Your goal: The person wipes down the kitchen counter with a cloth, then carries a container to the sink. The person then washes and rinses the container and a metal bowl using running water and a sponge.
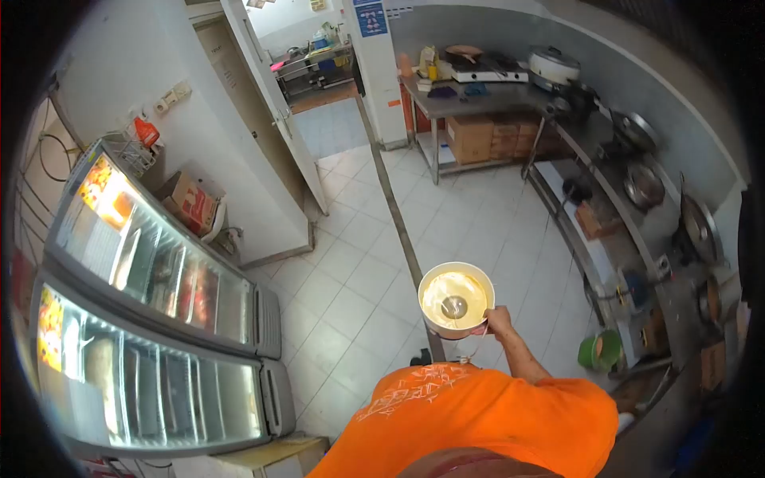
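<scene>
My right hand (497, 320) is closed on the right side of a round cream-coloured bucket-like container (425, 293), held in front of my orange shirt (486, 406). Its open top faces up, showing a pale yellowish inside with a round greyish spot at the bottom. I cannot make out whether that spot is part of the container or something in it. A thin pale strand hangs below the hand. My left hand is out of view.
Two lit glass-door display fridges (159, 390) stand at the left. Along the right wall runs a metal counter (586, 143) with pans and burners. A green bucket (599, 350) sits on the tiled floor (343, 287). An open door (279, 115) is ahead, with cardboard boxes (468, 139) under the far table.
</scene>
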Motion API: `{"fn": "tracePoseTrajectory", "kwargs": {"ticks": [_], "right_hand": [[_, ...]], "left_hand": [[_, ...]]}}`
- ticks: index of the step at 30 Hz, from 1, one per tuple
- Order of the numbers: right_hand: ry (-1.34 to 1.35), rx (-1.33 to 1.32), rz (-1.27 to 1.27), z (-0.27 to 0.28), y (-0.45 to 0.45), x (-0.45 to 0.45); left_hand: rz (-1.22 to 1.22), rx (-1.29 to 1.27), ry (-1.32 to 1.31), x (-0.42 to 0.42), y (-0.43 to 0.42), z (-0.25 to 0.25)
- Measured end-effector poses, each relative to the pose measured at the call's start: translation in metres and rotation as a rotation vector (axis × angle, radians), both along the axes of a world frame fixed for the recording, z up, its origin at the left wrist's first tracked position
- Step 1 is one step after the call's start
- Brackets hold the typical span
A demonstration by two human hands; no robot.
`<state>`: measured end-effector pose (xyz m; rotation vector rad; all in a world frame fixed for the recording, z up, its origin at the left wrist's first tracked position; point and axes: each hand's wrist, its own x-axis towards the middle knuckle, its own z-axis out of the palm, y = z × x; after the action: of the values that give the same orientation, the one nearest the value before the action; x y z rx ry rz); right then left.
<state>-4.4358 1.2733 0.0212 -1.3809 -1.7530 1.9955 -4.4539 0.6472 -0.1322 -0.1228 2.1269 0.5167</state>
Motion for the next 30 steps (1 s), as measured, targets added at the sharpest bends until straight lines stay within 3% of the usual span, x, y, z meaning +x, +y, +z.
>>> {"fn": "tracePoseTrajectory", "kwargs": {"ticks": [3, 5, 6, 8, 9, 10, 12, 13, 14, 15, 16, 17, 19, 20, 21, 23, 28, 29, 30], "right_hand": [[-0.023, 0.032, -0.032, -0.019, 0.038, -0.099], [0.033, -0.105, -0.042, 0.011, 0.049, -0.168], [0.051, -0.153, -0.05, 0.036, 0.055, -0.203], [0.014, -0.139, -0.037, 0.035, 0.079, -0.275], [0.01, -0.154, -0.031, 0.043, 0.091, -0.311], [0.008, -0.167, -0.022, 0.058, 0.102, -0.348], [-0.012, -0.091, 0.035, 0.056, 0.133, -0.419], [-0.021, 0.005, 0.079, 0.034, 0.156, -0.452], [-0.027, 0.093, 0.12, 0.021, 0.174, -0.491], [0.008, 0.0, 0.102, 0.027, 0.187, -0.536], [0.036, -0.094, 0.086, 0.048, 0.194, -0.573], [0.057, -0.189, 0.069, 0.064, 0.201, -0.608], [0.026, -0.193, 0.097, 0.072, 0.226, -0.688], [0.026, -0.19, 0.114, 0.065, 0.241, -0.727], [0.027, -0.185, 0.131, 0.058, 0.258, -0.767], [0.02, -0.165, 0.146, 0.043, 0.288, -0.845], [0.079, -0.208, 0.088, 0.058, 0.322, -1.042], [0.099, -0.202, 0.054, 0.053, 0.332, -1.077], [0.09, -0.131, 0.083, 0.013, 0.357, -1.115]], "left_hand": [[-0.295, 0.092, 0.248, -0.163, 0.059, -0.035], [-0.606, 0.156, 0.718, -0.307, 0.12, -0.068], [-0.627, -0.088, 0.438, -0.397, 0.189, -0.053], [-0.005, 0.5, 0.568, -0.53, 0.32, 0.028], [0.076, 0.714, 0.615, -0.599, 0.374, 0.018], [0.186, 0.929, 0.529, -0.625, 0.431, 0.098], [0.222, 1.016, 0.397, -0.688, 0.498, 0.144], [0.115, 0.995, 0.454, -0.731, 0.517, 0.093], [0.003, 0.961, 0.51, -0.764, 0.519, 0.036], [-0.192, 0.768, 0.457, -0.774, 0.512, 0.043], [-0.027, 0.702, 0.161, -0.773, 0.497, 0.056], [-0.185, 0.49, 0.176, -0.783, 0.476, 0.042], [-0.738, 0.25, 0.718, -0.78, 0.389, -0.057], [-0.702, 0.206, 0.532, -0.776, 0.359, -0.057], [-0.512, 0.127, 0.279, -0.774, 0.328, -0.05], [-0.241, -0.016, 0.037, -0.795, 0.301, -0.031], [0.008, -0.115, -0.116, -0.951, 0.333, -0.012], [0.005, -0.105, -0.112, -0.989, 0.345, -0.016], [-0.01, -0.086, -0.096, -1.031, 0.364, -0.021]]}}
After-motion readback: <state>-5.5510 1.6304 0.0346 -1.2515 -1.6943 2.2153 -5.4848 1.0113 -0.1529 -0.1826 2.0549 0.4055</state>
